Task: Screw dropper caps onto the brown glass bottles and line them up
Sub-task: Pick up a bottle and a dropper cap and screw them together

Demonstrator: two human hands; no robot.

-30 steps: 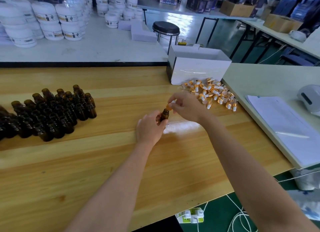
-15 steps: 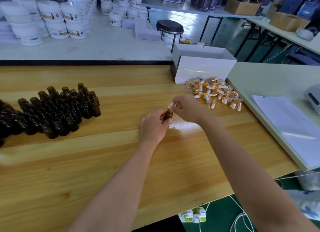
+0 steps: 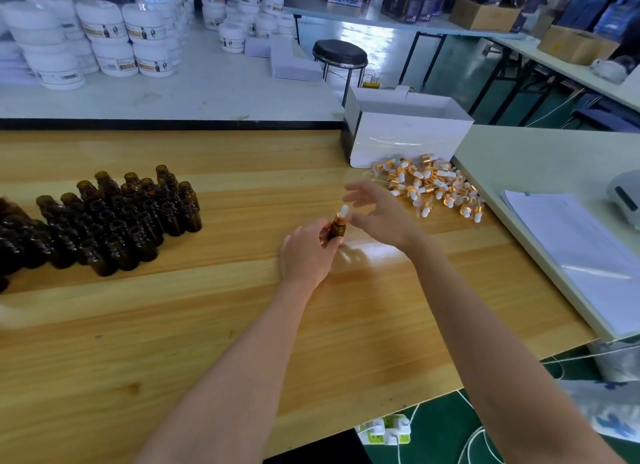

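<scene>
My left hand (image 3: 306, 250) grips a small brown glass bottle (image 3: 336, 228) standing on the wooden table (image 3: 207, 325); a gold dropper cap with a white bulb (image 3: 341, 214) sits on its neck. Just right of the cap my right hand (image 3: 379, 214) hovers with fingers spread and holds nothing. A pile of loose gold and white dropper caps (image 3: 433, 186) lies to the right. Several uncapped brown bottles (image 3: 104, 221) stand packed together at the left.
A white open box (image 3: 405, 134) stands behind the cap pile. A pale side table (image 3: 540, 158) with a paper stack (image 3: 581, 252) adjoins on the right. White jars (image 3: 104, 41) fill the table behind, next to a black stool (image 3: 339, 53).
My right hand has let go of the dropper cap and opened, drifting slightly right. The left hand still holds the bottle in the same spot.
</scene>
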